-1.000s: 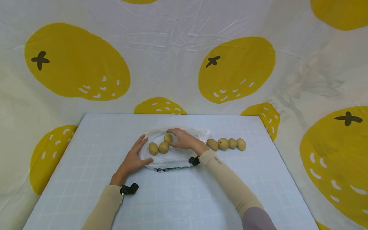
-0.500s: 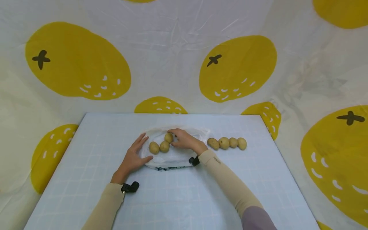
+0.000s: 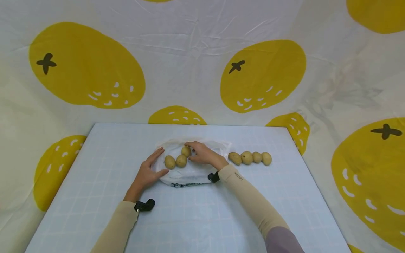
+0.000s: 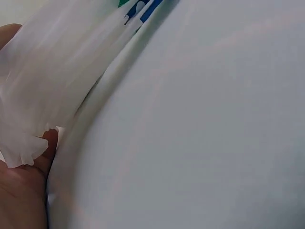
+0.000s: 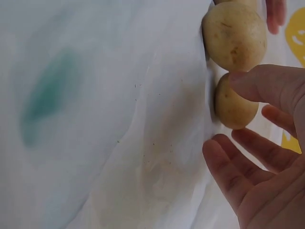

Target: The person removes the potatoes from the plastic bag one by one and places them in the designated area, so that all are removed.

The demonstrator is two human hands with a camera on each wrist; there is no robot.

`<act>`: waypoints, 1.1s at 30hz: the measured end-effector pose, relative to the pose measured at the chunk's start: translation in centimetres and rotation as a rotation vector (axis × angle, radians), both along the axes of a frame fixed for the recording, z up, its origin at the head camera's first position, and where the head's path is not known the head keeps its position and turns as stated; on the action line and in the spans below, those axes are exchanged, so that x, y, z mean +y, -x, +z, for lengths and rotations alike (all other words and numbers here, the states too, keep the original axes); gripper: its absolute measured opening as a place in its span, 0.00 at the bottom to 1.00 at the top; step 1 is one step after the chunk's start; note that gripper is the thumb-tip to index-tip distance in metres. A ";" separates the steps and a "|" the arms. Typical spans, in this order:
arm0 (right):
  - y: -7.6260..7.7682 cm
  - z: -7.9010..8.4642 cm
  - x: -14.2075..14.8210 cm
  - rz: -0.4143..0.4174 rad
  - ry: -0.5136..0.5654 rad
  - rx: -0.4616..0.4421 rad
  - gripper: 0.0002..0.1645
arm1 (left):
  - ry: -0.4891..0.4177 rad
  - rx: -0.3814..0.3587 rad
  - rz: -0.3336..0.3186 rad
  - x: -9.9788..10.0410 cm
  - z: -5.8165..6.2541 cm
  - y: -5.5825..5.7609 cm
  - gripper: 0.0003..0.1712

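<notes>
A white plastic bag (image 3: pixel 193 175) lies flat on the table, with dark print along its near edge. Three potatoes sit together on it: a left potato (image 3: pixel 169 162), a middle potato (image 3: pixel 181 161) and a far potato (image 3: pixel 186 151). My right hand (image 3: pixel 204 153) pinches the far potato; in the right wrist view the thumb (image 5: pixel 248 86) is against one side and a fingertip touches the other. At the bag's left end is my left hand (image 3: pixel 148 172), fingers extended and thumb spread. The left wrist view shows bag film (image 4: pixel 52 71) over part of that hand.
Several potatoes (image 3: pixel 246 157) stand in a row on the table, right of the bag. The table (image 3: pixel 190 225) has a pale blue checked cover. Behind it hangs a white cloth (image 3: pixel 180 70) with large yellow fruit prints.
My left hand's fingers have shifted slightly, the thumb now nearer the left potato. The right hand stays at the far potato; the potatoes keep their places.
</notes>
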State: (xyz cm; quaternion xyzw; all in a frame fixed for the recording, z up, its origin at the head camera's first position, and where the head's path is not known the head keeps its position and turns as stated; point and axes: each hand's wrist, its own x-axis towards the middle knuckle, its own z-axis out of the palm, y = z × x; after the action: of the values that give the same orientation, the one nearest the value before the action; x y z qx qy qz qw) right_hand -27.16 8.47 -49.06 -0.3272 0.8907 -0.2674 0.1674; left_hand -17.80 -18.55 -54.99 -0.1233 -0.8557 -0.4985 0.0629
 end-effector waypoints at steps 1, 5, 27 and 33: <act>0.0 0.0 0.0 -0.001 0.001 -0.004 0.38 | -0.010 -0.020 0.001 0.0 0.1 0.0 0.49; 0.1 -0.2 -0.2 0.001 0.008 -0.004 0.37 | -0.040 -0.062 -0.007 -0.1 0.2 0.0 0.50; 0.5 -0.8 -0.7 -0.027 0.033 0.009 0.32 | -0.229 -0.031 -0.086 -0.6 -0.3 -0.2 0.44; 0.4 -0.8 -0.8 -0.030 0.056 0.008 0.30 | -0.179 -0.058 -0.068 -0.5 -0.2 -0.2 0.45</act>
State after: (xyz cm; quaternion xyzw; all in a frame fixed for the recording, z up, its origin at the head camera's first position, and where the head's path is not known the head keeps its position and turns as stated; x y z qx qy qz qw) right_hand -27.59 7.65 -49.89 -0.3194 0.8885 -0.2932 0.1505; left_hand -17.57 -19.07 -55.16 -0.1318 -0.8047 -0.5781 0.0316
